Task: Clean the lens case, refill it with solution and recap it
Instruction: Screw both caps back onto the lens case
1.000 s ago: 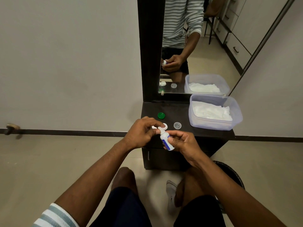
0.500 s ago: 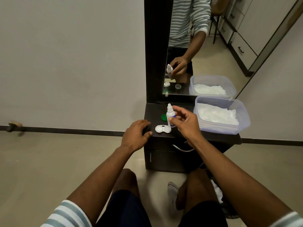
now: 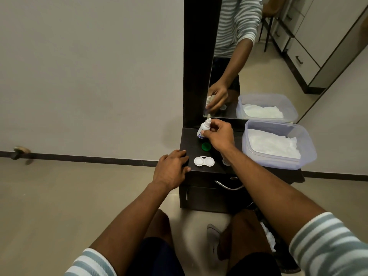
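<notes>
The right hand [image 3: 220, 135] pinches a solution bottle [image 3: 203, 130] above the dark surface [image 3: 191, 144]; the left hand [image 3: 172, 169] (fingers relaxed, holding nothing) rests beside the uncapped lens case [image 3: 204, 161].

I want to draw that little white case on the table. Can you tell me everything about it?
The lens case is small, white and looks plastic: two round cups joined side by side. Both cups are open, without caps. It lies flat near the front edge of the dark table, beside the left hand, which does not touch it.
</notes>
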